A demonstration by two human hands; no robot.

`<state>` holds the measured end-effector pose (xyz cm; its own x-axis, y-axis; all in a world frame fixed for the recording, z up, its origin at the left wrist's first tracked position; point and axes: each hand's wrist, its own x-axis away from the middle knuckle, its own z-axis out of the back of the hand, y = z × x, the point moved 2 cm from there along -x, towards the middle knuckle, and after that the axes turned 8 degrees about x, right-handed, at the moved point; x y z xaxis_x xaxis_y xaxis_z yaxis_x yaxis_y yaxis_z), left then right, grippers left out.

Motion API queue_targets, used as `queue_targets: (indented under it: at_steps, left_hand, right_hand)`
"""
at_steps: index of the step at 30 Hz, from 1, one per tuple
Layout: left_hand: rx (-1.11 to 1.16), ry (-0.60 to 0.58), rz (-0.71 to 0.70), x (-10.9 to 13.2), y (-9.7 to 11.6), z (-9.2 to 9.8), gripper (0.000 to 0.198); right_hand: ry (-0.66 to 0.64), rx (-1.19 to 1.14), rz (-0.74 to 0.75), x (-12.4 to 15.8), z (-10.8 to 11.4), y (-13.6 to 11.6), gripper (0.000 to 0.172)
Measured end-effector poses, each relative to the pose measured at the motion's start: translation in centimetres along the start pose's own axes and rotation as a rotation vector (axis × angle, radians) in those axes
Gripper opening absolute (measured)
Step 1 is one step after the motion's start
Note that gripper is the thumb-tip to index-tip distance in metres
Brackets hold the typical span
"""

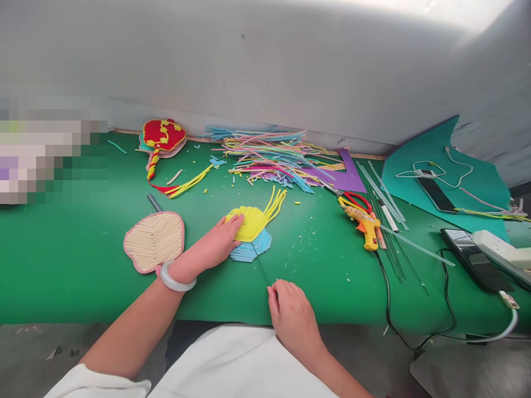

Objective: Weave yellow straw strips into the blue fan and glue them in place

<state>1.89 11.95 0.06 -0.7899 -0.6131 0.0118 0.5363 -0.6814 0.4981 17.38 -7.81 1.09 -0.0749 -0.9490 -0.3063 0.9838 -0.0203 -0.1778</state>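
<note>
A half-woven fan piece (pixel 253 232) of yellow and blue strips lies flat on the green table (pixel 74 260). My left hand (pixel 218 240), with a white bangle on the wrist, presses down on its left side with fingers stretched flat. A thin dark stick (pixel 262 270) runs from the piece toward me. My right hand (pixel 292 315) pinches the near end of that stick at the table's front edge. Loose yellow strip ends (pixel 276 202) fan out past the piece.
A cream woven fan (pixel 154 240) lies left of my hand, a red and yellow fan (pixel 162 135) further back. A heap of coloured strips (pixel 269 157) sits mid-back. A yellow glue gun (pixel 367 224), red scissors (pixel 357 200), phones and a power strip (pixel 498 243) lie right.
</note>
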Motion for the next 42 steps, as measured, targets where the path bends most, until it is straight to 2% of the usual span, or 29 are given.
queue_targets:
  at_steps: [28, 35, 42]
  left_hand:
    - [0.002, 0.012, -0.009, 0.1, -0.5, -0.3, 0.062]
    - [0.012, 0.031, -0.029, 0.2, -0.9, -0.7, 0.063]
    - [0.026, 0.048, -0.038, 0.2, -1.1, -0.9, 0.063]
  right_hand:
    - [-0.005, -0.094, -0.059, -0.7, -0.6, 0.4, 0.035]
    - [0.019, -0.006, -0.025, -1.1, -1.3, 0.6, 0.036]
    - [0.015, -0.017, -0.068, -1.6, -1.4, 1.0, 0.032]
